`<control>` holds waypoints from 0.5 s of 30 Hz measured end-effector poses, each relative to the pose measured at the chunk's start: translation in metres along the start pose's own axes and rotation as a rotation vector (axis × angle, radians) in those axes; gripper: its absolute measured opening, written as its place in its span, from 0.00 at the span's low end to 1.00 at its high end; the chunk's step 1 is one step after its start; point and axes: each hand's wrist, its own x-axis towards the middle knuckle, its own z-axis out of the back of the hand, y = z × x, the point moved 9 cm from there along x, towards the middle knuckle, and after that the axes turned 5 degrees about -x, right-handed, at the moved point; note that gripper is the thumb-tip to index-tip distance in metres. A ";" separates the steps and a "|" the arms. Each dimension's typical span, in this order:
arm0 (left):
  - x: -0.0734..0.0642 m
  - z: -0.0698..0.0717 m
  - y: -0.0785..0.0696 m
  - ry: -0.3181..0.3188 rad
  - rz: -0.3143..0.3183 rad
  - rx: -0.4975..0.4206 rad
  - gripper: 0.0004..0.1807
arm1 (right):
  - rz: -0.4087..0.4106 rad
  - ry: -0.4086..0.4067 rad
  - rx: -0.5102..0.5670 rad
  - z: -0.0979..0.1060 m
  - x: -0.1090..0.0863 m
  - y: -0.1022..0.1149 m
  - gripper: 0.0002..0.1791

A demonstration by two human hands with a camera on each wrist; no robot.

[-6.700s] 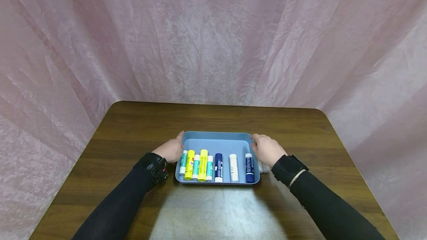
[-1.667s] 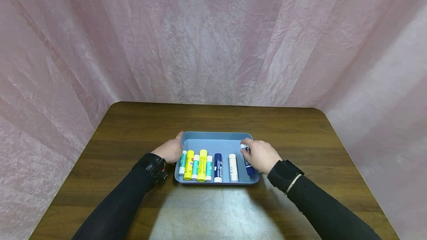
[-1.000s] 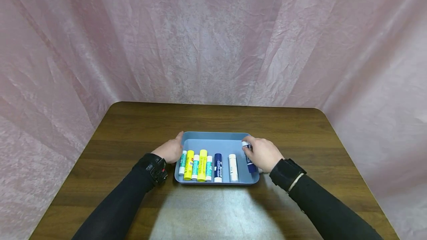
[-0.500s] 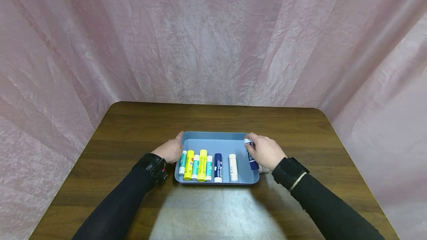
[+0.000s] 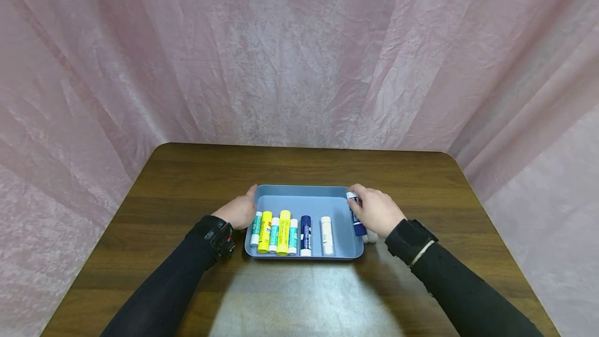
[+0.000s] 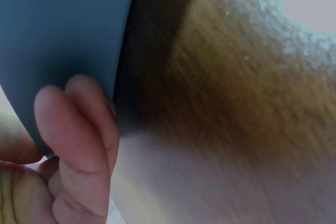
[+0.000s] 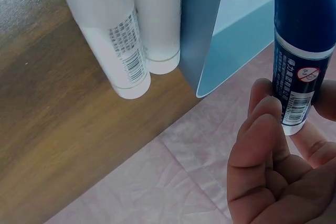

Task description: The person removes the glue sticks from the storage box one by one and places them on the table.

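Note:
My right hand (image 5: 378,213) pinches a dark blue glue stick (image 7: 304,30) by its white-ended part, between thumb and fingers. The stick tilts over the right rim of a light blue tray (image 5: 304,196). Beside the tray's left wall, my left hand (image 5: 238,212) rests with one finger stretched along the rim; the left wrist view has its other fingers (image 6: 73,135) bent against the outer wall. Inside the tray lie green-and-white glue sticks (image 5: 256,230), two yellow ones (image 5: 283,232), another dark blue one (image 5: 305,234) and a white one (image 5: 327,235).
Just outside the tray's right wall, two white glue sticks (image 7: 118,40) lie side by side on the wooden table (image 5: 196,170). Pink cloth (image 5: 299,66) hangs behind the table and along its sides.
The dark blue glue stick lay at the tray's right end; my right hand has since picked it up and carried it rightward to the rim. My left hand stays in place.

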 end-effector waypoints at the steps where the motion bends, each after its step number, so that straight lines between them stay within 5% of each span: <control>1: 0.000 0.000 0.000 -0.001 -0.001 0.002 0.36 | -0.002 -0.002 0.000 0.001 0.000 -0.001 0.20; 15: -0.002 0.000 0.000 0.005 0.010 -0.006 0.36 | -0.038 -0.006 0.020 0.006 0.001 -0.019 0.19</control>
